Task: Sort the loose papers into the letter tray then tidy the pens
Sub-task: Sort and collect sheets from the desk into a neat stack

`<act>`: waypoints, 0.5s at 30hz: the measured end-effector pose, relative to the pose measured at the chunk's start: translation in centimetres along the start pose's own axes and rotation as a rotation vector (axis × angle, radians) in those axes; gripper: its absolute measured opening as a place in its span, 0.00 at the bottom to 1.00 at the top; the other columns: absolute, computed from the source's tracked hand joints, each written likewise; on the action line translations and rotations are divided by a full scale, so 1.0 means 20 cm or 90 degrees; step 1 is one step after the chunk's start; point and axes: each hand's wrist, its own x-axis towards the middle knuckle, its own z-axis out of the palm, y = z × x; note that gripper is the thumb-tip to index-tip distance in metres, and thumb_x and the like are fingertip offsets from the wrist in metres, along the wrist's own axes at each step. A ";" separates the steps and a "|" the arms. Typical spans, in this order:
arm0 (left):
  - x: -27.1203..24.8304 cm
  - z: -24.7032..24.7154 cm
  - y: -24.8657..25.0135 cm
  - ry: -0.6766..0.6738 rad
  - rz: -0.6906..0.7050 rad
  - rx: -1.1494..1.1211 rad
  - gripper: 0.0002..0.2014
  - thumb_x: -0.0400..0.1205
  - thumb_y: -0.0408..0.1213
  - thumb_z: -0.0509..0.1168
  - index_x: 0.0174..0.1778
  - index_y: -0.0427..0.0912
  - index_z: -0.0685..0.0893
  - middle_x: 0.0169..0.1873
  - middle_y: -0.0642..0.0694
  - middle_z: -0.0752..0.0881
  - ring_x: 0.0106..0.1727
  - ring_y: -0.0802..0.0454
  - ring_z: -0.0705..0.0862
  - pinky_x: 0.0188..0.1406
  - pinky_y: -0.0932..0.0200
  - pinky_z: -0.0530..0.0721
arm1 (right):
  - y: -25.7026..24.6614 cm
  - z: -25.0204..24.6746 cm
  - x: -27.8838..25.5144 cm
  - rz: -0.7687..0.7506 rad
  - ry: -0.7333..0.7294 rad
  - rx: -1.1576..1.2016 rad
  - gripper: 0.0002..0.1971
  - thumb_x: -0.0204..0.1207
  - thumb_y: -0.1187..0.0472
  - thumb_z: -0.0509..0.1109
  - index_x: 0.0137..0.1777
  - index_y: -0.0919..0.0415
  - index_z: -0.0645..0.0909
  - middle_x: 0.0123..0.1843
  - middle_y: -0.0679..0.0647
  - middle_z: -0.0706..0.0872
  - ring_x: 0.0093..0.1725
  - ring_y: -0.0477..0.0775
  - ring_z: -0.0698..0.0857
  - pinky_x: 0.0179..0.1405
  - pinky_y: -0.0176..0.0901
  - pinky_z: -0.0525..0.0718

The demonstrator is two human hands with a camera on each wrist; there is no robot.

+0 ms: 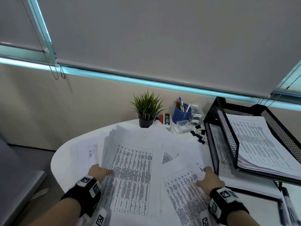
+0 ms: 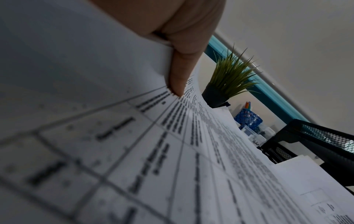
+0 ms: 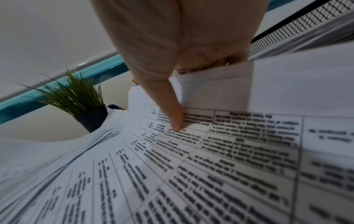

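Printed sheets with tables lie scattered over the round white table (image 1: 68, 154). My left hand (image 1: 97, 172) grips a thick paper stack (image 1: 132, 168) at its left edge, which is raised; the thumb (image 2: 180, 71) lies on top and the fingers are hidden beneath. My right hand (image 1: 210, 178) pinches loose papers (image 1: 184, 190) beside the tray, its thumb (image 3: 175, 119) pressing on the print while the fingers tuck behind a white sheet. The black mesh letter tray (image 1: 225, 131) stands at the right, with a paper pile (image 1: 260, 144) in its top tier. A blue pen cup (image 1: 180, 114) holds several pens.
A small potted plant (image 1: 146, 111) stands at the table's far edge. Near it are a small box (image 1: 166, 121), clear plastic boxes (image 1: 184, 126) and black binder clips (image 1: 198, 132). Loose pens (image 1: 286, 206) lie at the lower right. A grey seat is on the left.
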 end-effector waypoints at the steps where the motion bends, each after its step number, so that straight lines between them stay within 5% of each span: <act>1: 0.00 0.00 0.00 0.000 0.002 0.004 0.25 0.72 0.29 0.75 0.60 0.21 0.77 0.47 0.31 0.82 0.45 0.41 0.79 0.45 0.55 0.77 | -0.01 -0.01 -0.01 -0.007 0.009 -0.011 0.28 0.77 0.52 0.68 0.75 0.57 0.66 0.69 0.53 0.80 0.67 0.56 0.80 0.66 0.46 0.72; 5: 0.01 0.00 0.00 -0.004 -0.004 0.024 0.26 0.71 0.31 0.76 0.61 0.21 0.77 0.47 0.32 0.82 0.46 0.41 0.79 0.47 0.55 0.79 | -0.04 -0.15 -0.05 -0.033 0.063 0.072 0.21 0.81 0.60 0.63 0.73 0.64 0.73 0.70 0.60 0.80 0.66 0.60 0.80 0.66 0.48 0.78; 9: 0.01 0.00 0.00 -0.027 -0.022 0.042 0.35 0.70 0.37 0.77 0.69 0.24 0.72 0.63 0.29 0.80 0.61 0.34 0.80 0.62 0.47 0.79 | -0.08 -0.39 -0.14 -0.065 0.159 0.136 0.11 0.79 0.63 0.62 0.58 0.63 0.82 0.53 0.60 0.88 0.42 0.55 0.86 0.46 0.50 0.87; 11: 0.00 0.02 0.01 -0.054 -0.028 0.047 0.37 0.70 0.39 0.78 0.70 0.25 0.71 0.63 0.30 0.80 0.63 0.33 0.79 0.64 0.45 0.78 | -0.10 -0.52 -0.19 -0.089 0.199 0.150 0.11 0.79 0.63 0.63 0.56 0.64 0.83 0.47 0.58 0.88 0.35 0.51 0.83 0.33 0.43 0.84; 15: -0.02 0.09 0.02 -0.096 -0.018 0.042 0.31 0.70 0.38 0.78 0.64 0.26 0.75 0.57 0.31 0.83 0.57 0.35 0.82 0.57 0.47 0.81 | -0.16 -0.71 -0.27 -0.128 0.276 0.240 0.12 0.78 0.61 0.66 0.58 0.62 0.85 0.39 0.56 0.86 0.33 0.53 0.82 0.31 0.41 0.79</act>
